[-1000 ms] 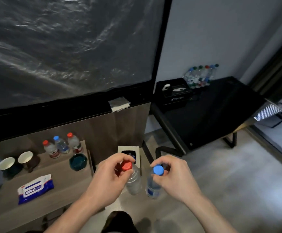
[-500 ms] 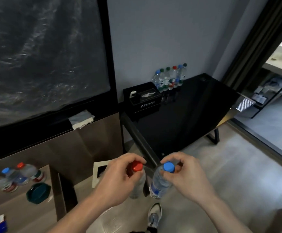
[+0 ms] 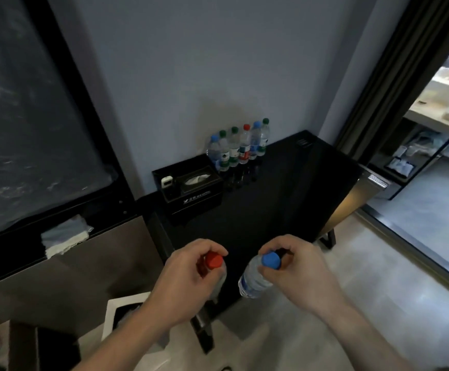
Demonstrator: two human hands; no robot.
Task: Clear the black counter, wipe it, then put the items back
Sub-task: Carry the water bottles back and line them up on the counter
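My left hand (image 3: 183, 282) grips a clear water bottle with a red cap (image 3: 214, 261) by its neck. My right hand (image 3: 298, 274) holds a second bottle with a blue cap (image 3: 255, 277) the same way. Both bottles hang over the near left corner of the black counter (image 3: 284, 210). At the counter's back edge stands a row of several capped bottles (image 3: 240, 147) against the wall. Left of them sits a black tissue box (image 3: 191, 190).
A folded grey cloth (image 3: 64, 235) lies on a black ledge at the left, under a large dark panel (image 3: 30, 116). A white-rimmed bin (image 3: 121, 314) stands on the floor below my left arm. A dark doorway frame (image 3: 394, 76) rises at the right.
My view has swung right, from the wooden shelf with cups and bottles toward the black counter. Both hands have carried their bottles along, and the counter now sits nearer.
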